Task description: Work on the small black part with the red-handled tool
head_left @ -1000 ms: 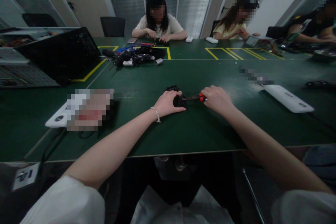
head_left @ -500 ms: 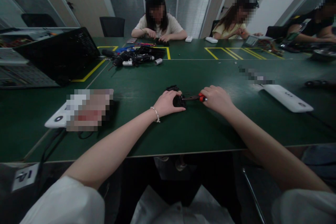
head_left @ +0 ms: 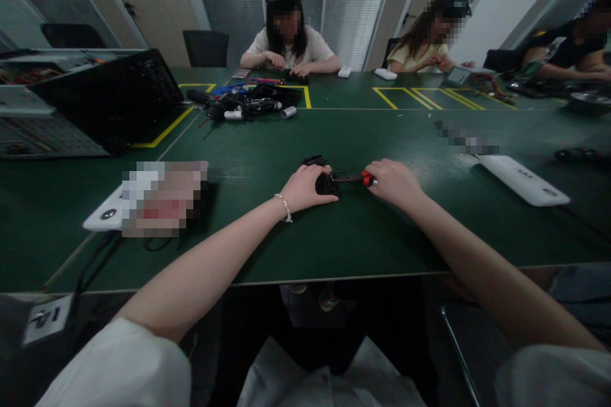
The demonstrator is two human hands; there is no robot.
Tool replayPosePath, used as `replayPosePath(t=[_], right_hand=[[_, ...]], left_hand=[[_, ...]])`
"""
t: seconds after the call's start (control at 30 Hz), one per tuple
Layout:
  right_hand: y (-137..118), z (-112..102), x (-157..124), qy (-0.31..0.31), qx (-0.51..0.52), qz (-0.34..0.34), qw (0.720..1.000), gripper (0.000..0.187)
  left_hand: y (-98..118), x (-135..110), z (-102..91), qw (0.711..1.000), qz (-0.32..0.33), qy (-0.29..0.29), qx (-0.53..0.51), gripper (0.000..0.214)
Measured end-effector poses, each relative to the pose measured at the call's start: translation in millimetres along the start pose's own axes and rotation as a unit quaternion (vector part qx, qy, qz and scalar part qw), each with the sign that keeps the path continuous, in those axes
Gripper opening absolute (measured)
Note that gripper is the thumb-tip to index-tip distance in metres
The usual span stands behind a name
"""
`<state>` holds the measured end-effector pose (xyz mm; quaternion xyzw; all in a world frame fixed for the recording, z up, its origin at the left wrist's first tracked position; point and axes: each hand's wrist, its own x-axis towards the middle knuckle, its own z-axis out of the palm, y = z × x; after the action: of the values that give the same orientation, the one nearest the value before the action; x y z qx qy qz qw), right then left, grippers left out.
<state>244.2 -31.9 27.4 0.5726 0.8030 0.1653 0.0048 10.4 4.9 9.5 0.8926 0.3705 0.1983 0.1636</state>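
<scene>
In the middle of the green table, my left hand (head_left: 308,187) grips a small black plastic-looking part (head_left: 326,184), thumb on the near side and fingers over the far side. Its exact kind is not clear. My right hand (head_left: 392,181) is wrapped round a pair of pliers with red handles (head_left: 366,178). Their dark, slim jaws point left and reach the right edge of the black part. Whether the jaws clamp anything is too small to tell.
An open computer case (head_left: 109,102) stands at the left. Beyond my hands lies a pile of cables and tools (head_left: 252,100). White power banks lie left (head_left: 102,213) and right (head_left: 529,181). Several people sit across the table (head_left: 372,133), the nearest person (head_left: 286,44) straight ahead.
Both hands stay in nearly the same place, with the pliers still at the black part. The whole view has shifted very slightly.
</scene>
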Motion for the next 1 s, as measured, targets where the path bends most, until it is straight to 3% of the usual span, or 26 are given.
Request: replayPosePath(t=[0.3,0.67,1.0], right_hand=[[0.6,-4.0,-2.4,0.041,-0.038,-0.026,0.998,0.019],[-0.8,2.8,-0.6,0.002,0.012,0.010,1.000,0.016],[0.5,-1.4,-1.7,0.019,-0.018,-0.017,1.000,0.017]], left_hand=[[2.1,-0.9,-2.3,1.000,-0.001,-0.006,-0.006,0.054],[1.2,-0.6,-2.0,1.000,-0.004,-0.007,-0.005,0.055],[1.3,-0.5,-0.3,1.000,0.000,0.000,-0.003,0.055]])
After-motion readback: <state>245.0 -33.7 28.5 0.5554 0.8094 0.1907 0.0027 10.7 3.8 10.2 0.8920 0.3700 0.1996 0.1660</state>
